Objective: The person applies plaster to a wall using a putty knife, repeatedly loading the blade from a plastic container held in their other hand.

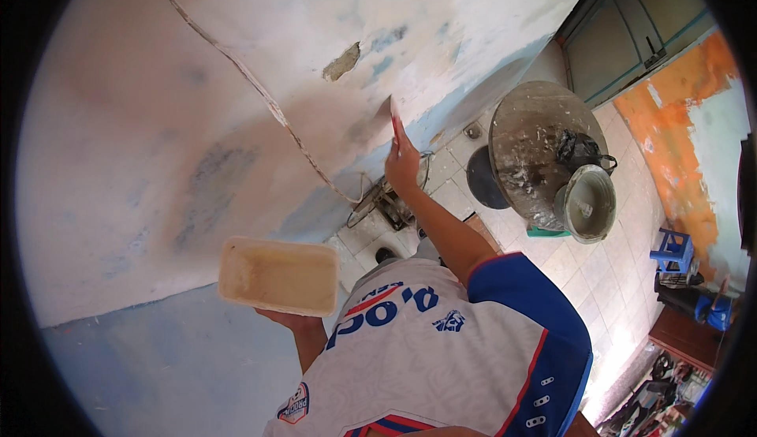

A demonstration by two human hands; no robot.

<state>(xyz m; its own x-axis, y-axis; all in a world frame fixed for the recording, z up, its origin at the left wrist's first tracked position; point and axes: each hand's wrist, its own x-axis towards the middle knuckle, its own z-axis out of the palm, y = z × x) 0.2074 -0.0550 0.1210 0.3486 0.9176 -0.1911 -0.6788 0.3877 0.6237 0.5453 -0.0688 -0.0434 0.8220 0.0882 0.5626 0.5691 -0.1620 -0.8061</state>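
Observation:
My right hand [402, 162] is closed round the red handle of a putty knife [396, 115], its thin blade edge-on against the wall [300, 11]. Pale, smeared patches cover that wall, with a chipped grey hole [341, 62] above the blade. At the left, my left hand [290, 319] supports a rectangular plastic tub [278, 275] from beneath; most of its fingers are hidden under the tub. Inside the tub, a thin cream-coloured residue coats the bottom and sides.
A cable [252, 82] runs down the wall to a metal-framed object [392, 204] on the floor. To the right stands a round table [528, 145] with a bucket [587, 204] and a black plastic bag [579, 149]. A blue stool [673, 250] and a door [623, 35] lie beyond.

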